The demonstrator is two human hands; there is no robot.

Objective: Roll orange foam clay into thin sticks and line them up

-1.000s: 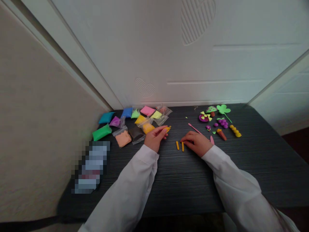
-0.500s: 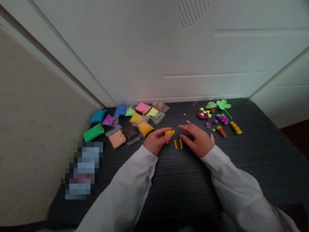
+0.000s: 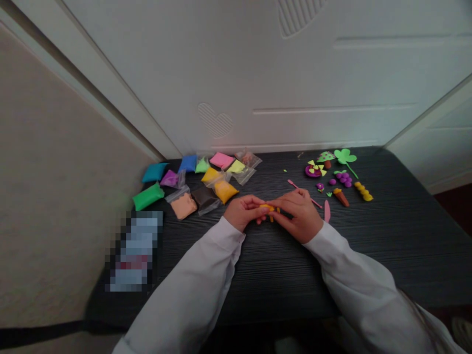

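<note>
A small lump of yellow modelling clay (image 3: 267, 208) is pinched between the thumb and fingers of my left hand (image 3: 245, 212). My right hand (image 3: 298, 215) meets it from the right, thumb and forefinger closed on the lump's right end. Fingers partly hide the clay, so its full shape does not show. Just by the fingertips lies a thin yellow clay strip (image 3: 272, 218), with a second one mostly covered by my right hand. Beyond that hand rests a pink modelling tool (image 3: 292, 183), and a pink plastic knife (image 3: 327, 211) lies to its right.
Bags of coloured clay, such as a green packet (image 3: 148, 196) and a peach bag (image 3: 183, 205), fill the left back of the dark table (image 3: 280, 280). Finished clay pieces, including a four-leaf clover (image 3: 345, 156) and grapes (image 3: 343, 179), stand right. A blurred-out object (image 3: 136, 250) lies front left.
My right hand has moved left and closed on the yellow clay that my left hand holds. The view has shifted slightly, and more of the pink tool shows.
</note>
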